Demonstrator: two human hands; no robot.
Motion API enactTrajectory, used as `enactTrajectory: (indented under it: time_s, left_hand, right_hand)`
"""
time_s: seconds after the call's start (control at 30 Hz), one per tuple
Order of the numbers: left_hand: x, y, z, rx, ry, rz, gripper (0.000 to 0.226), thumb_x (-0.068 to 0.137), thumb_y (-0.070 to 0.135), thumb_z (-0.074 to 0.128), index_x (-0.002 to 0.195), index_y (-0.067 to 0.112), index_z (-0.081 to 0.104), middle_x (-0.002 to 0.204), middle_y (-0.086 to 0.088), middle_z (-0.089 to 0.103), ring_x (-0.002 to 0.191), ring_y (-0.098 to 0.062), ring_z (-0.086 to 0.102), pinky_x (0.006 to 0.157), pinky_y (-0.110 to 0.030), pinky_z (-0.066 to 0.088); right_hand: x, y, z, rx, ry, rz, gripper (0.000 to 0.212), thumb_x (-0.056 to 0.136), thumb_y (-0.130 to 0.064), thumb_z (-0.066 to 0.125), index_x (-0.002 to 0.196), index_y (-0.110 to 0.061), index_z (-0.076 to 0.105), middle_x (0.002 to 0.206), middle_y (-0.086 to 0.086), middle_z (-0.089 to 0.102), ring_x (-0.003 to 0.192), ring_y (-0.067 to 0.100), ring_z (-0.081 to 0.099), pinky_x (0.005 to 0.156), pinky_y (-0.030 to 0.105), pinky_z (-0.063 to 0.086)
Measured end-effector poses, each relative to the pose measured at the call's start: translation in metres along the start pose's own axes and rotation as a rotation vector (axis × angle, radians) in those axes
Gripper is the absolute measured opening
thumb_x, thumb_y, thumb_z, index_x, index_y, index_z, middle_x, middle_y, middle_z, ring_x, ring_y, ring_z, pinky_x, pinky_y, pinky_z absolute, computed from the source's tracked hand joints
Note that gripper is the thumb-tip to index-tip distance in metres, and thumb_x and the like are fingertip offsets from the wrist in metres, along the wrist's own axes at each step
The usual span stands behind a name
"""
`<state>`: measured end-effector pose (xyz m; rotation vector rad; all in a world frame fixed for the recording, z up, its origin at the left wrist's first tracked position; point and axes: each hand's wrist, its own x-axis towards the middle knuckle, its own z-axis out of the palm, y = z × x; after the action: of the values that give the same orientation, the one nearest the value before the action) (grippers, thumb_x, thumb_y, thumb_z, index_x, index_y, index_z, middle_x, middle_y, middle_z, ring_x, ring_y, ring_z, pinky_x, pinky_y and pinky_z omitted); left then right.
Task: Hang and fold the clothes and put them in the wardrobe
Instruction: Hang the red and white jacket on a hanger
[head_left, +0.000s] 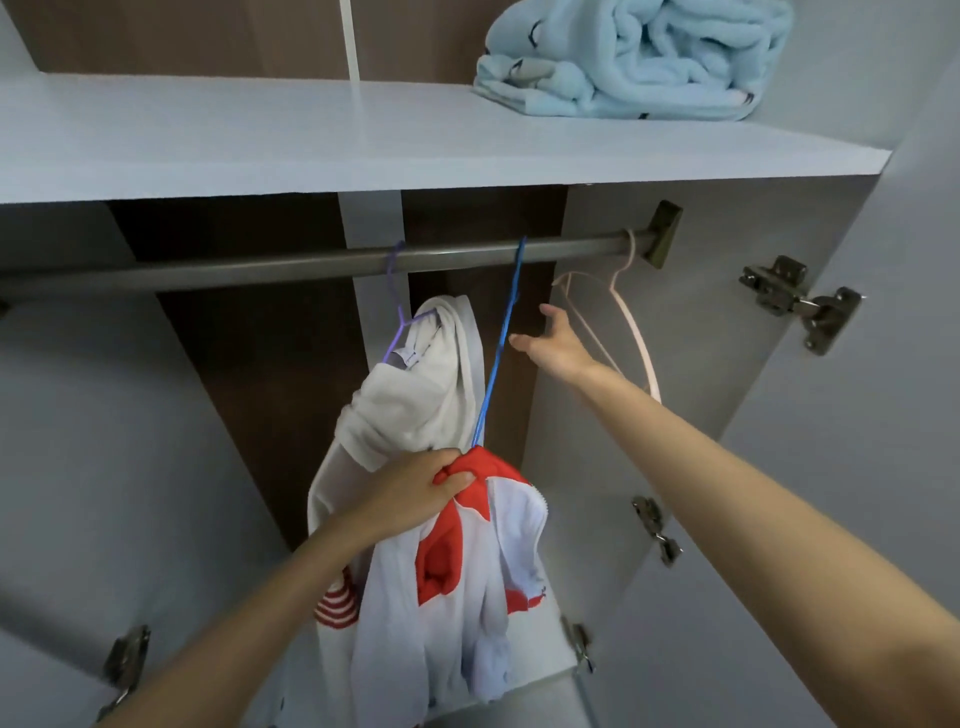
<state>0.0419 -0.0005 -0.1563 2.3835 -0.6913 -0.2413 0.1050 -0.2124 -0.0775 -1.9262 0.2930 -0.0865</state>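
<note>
Left hand (415, 493), low at 6 o'clock, has its fingers (457, 480) clenched round the red collar of the white-and-red jacket (467, 597), which hangs from the blue hanger (501, 338). That hanger's long axis runs steeply from the collar up toward 12 o'clock, its hook over the rail (260, 267). Right hand (556, 345), fingers released and spread, holds nothing. It lies just at 3 o'clock of the hanger's stem, apart from it, with the bare pink hanger (623, 312) at its own 3 o'clock. At 9 o'clock of the stem a white garment (410, 400) hangs on a purple hanger (397, 291). By my reading, the right hand is nearer the hook and better placed to steady or slide it.
</note>
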Motion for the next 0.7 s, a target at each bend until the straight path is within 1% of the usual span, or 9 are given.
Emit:
enactTrajectory:
  time_s: [0.1, 0.17, 0.2, 0.27, 0.37, 0.4, 0.47, 0.57, 0.7]
  left_hand:
    - [0.014, -0.013, -0.013, -0.028, 0.013, 0.026, 0.028, 0.097, 0.036, 0.049, 0.072, 0.024, 0.049, 0.067, 0.004, 0.059, 0.064, -0.009, 0.058, 0.062, -0.018, 0.048]
    - [0.018, -0.015, -0.016, -0.023, 0.0, 0.049, 0.034, 0.096, 0.034, 0.052, 0.064, 0.031, 0.04, 0.056, 0.01, 0.049, 0.055, -0.004, 0.049, 0.055, -0.012, 0.038]
    - [0.021, -0.019, -0.018, -0.013, -0.003, 0.058, 0.036, 0.096, 0.034, 0.052, 0.063, 0.03, 0.038, 0.055, 0.01, 0.045, 0.053, -0.004, 0.046, 0.054, -0.011, 0.035]
    - [0.027, -0.028, -0.022, 0.02, -0.007, 0.074, 0.037, 0.096, 0.035, 0.051, 0.063, 0.025, 0.035, 0.057, 0.007, 0.041, 0.053, -0.005, 0.041, 0.054, -0.014, 0.032]
    - [0.032, -0.037, -0.025, 0.029, -0.023, 0.079, 0.039, 0.095, 0.036, 0.051, 0.064, 0.022, 0.034, 0.057, 0.007, 0.039, 0.054, -0.006, 0.04, 0.055, -0.017, 0.03]
    - [0.032, -0.038, -0.025, 0.025, -0.042, 0.079, 0.039, 0.095, 0.036, 0.052, 0.064, 0.021, 0.034, 0.057, 0.007, 0.038, 0.054, -0.006, 0.039, 0.055, -0.018, 0.03]
    - [0.032, -0.039, -0.025, 0.026, -0.094, 0.077, 0.038, 0.093, 0.039, 0.053, 0.064, 0.022, 0.036, 0.056, 0.008, 0.039, 0.055, -0.006, 0.04, 0.058, -0.023, 0.033]
    - [0.034, -0.034, -0.026, 0.07, -0.135, 0.066, 0.036, 0.093, 0.038, 0.053, 0.065, 0.021, 0.038, 0.059, 0.008, 0.044, 0.061, -0.01, 0.047, 0.065, -0.032, 0.041]
    - [0.031, -0.021, -0.02, 0.089, -0.135, 0.046, 0.025, 0.093, 0.03, 0.053, 0.073, 0.016, 0.049, 0.069, 0.002, 0.055, 0.074, -0.019, 0.057, 0.07, -0.032, 0.043]
  right_hand:
    - [0.036, -0.014, 0.024, 0.141, -0.046, 0.078, 0.083, 0.091, -0.018, 0.063, 0.151, -0.025, 0.007, 0.142, 0.009, 0.045, 0.11, 0.024, 0.053, 0.088, 0.033, 0.041]
    - [0.05, -0.019, 0.03, 0.197, -0.062, 0.106, 0.081, 0.091, -0.014, 0.062, 0.15, -0.028, 0.008, 0.126, 0.007, 0.054, 0.104, 0.024, 0.057, 0.089, 0.039, 0.046]
    - [0.058, -0.023, 0.034, 0.246, -0.07, 0.129, 0.075, 0.092, -0.011, 0.059, 0.148, -0.028, 0.013, 0.114, 0.006, 0.056, 0.098, 0.024, 0.06, 0.087, 0.04, 0.048]
    - [0.066, -0.03, 0.039, 0.396, -0.062, 0.176, 0.055, 0.094, -0.004, 0.051, 0.14, -0.024, 0.028, 0.093, 0.005, 0.054, 0.078, 0.02, 0.06, 0.073, 0.036, 0.05]
    - [0.065, -0.037, 0.04, 0.466, 0.103, 0.138, 0.023, 0.097, 0.002, 0.033, 0.105, -0.015, 0.045, 0.073, 0.003, 0.04, 0.056, 0.013, 0.035, 0.052, 0.026, 0.04]
    - [0.064, -0.038, 0.038, 0.45, 0.147, 0.109, 0.025, 0.098, 0.001, 0.028, 0.093, -0.016, 0.045, 0.07, 0.003, 0.036, 0.053, 0.013, 0.03, 0.048, 0.025, 0.033]
    - [0.062, -0.043, 0.03, 0.426, 0.223, 0.044, 0.03, 0.1, -0.002, 0.024, 0.082, -0.02, 0.04, 0.066, 0.003, 0.033, 0.05, 0.013, 0.027, 0.042, 0.022, 0.027]
    - [0.053, -0.048, 0.011, 0.429, 0.302, -0.011, 0.028, 0.103, -0.007, 0.024, 0.081, -0.018, 0.037, 0.063, 0.004, 0.029, 0.048, 0.013, 0.025, 0.034, 0.018, 0.024]
    - [0.023, -0.032, -0.008, 0.485, 0.361, 0.03, 0.03, 0.102, -0.005, 0.022, 0.081, -0.018, 0.039, 0.062, 0.003, 0.035, 0.035, 0.007, 0.03, 0.033, 0.012, 0.021]
